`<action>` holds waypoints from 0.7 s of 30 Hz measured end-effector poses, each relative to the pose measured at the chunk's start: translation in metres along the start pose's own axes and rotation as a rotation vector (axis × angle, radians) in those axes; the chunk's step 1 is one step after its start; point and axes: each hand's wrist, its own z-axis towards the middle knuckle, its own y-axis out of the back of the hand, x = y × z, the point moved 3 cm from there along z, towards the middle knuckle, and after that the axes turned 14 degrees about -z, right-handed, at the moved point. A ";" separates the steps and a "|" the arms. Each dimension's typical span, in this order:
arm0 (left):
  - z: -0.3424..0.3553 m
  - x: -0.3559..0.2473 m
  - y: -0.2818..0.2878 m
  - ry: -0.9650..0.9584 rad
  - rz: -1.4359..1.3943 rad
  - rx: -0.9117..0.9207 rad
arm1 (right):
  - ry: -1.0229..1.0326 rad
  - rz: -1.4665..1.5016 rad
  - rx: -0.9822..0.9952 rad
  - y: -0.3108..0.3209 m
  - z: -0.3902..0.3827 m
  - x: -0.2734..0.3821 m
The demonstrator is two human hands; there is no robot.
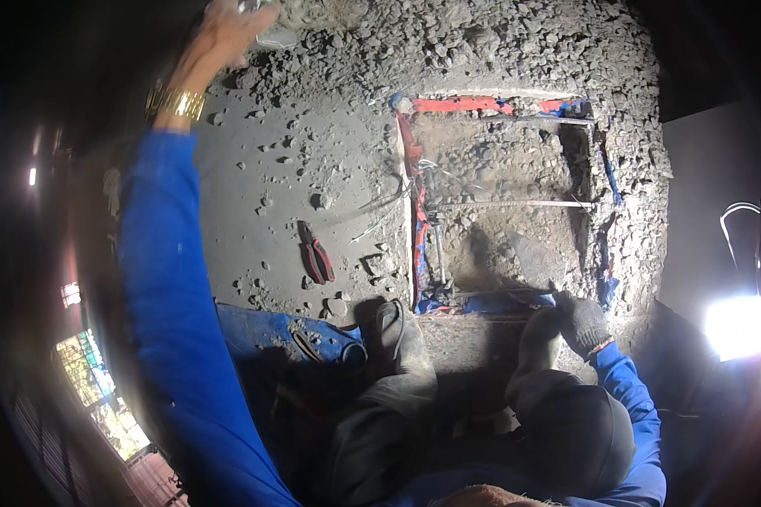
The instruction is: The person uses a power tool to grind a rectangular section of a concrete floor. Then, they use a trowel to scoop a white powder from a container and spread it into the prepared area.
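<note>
My right hand, in a dark knitted glove, is closed at the near right corner of a rectangular recess. It grips a trowel whose grey triangular blade lies over the rubble in the recess; the handle is mostly hidden. Far to the left, my bare left hand reaches to the picture's top edge, a gold watch band on its wrist. Its fingers bend round something shiny that is cut off there. The recess has a frame with red and blue lining, and a thin metal rod crosses it.
Red-and-black pliers lie on the grey slab left of the recess. Loose wires trail out of the recess. Broken gravel covers the far and right sides. A blue sheet lies by my left foot; a bright lamp shines at right.
</note>
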 end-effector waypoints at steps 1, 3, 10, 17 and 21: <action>0.010 0.006 0.014 -0.003 0.151 -0.127 | 0.006 0.072 0.012 0.000 0.006 0.006; 0.060 0.040 -0.005 -0.280 0.380 -0.187 | -0.058 0.187 0.063 0.001 0.008 0.007; -0.040 0.009 -0.040 0.153 -0.467 -0.060 | -0.238 0.864 0.387 -0.009 0.035 0.013; -0.165 0.017 -0.109 0.394 -0.890 0.155 | 0.285 0.525 -0.104 -0.071 0.130 0.031; -0.195 0.013 -0.103 0.352 -0.837 0.296 | 0.177 0.463 0.025 -0.089 0.180 0.023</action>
